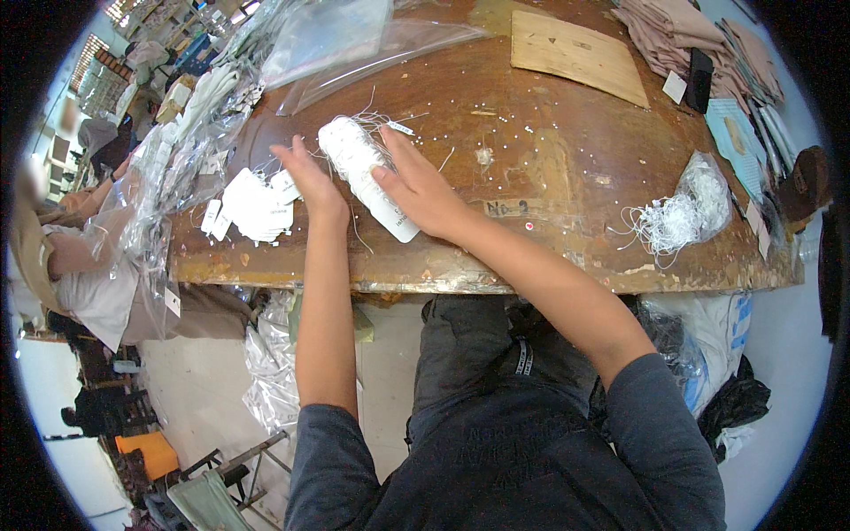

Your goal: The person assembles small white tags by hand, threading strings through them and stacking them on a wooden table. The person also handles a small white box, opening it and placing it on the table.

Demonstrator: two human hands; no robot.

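A long stack of white hang tags (356,161) with strings lies slantwise on the wooden table, strings fanning out at its far end. Along its right side rests my right hand (423,188), the thumb over the tags and the fingers against their edge. My left hand (317,186) is open just left of the stack, fingers raised and apart, with nothing in it. Beside the left hand, a loose pile of white tags (257,208) lies spread near the table's front edge.
A bundle of white strings in clear plastic (699,202) sits at the right. Flat plastic bags (328,40) and a wooden board (577,55) lie at the back, with folded pink cloth (677,31) far right. Another person's arm (88,196) shows at the left.
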